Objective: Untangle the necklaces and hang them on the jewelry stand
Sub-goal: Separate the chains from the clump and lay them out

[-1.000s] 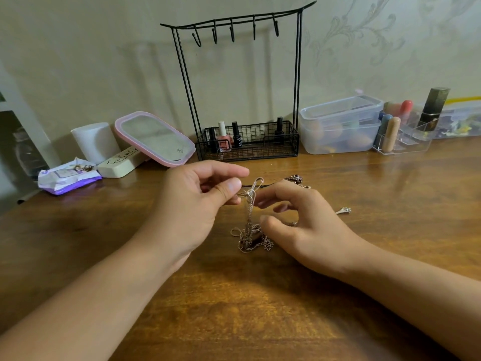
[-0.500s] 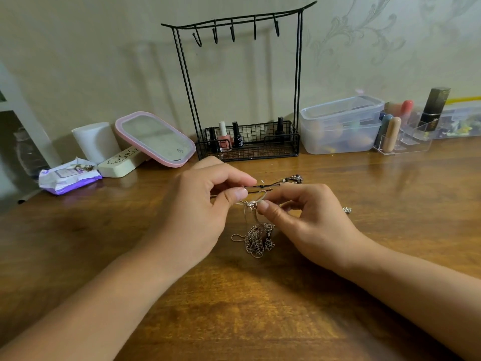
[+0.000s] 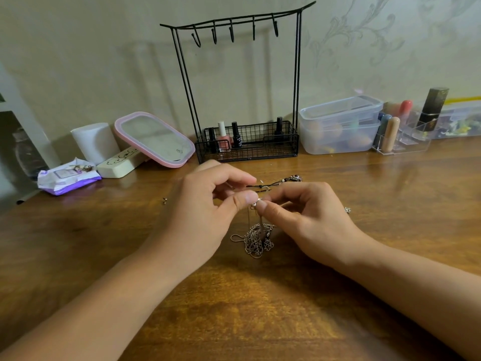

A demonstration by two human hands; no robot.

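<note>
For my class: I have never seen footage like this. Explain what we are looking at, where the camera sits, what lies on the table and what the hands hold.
No machine here: a person's two bare hands, filmed by a camera worn on the head, looking down. The left hand and right hand both pinch the top of a tangled silver chain necklace, whose bunched part rests on the brown wooden table. Behind stands a black wire jewelry stand with bare hooks. Beside it are a pink-framed mirror and a clear plastic box.
</note>
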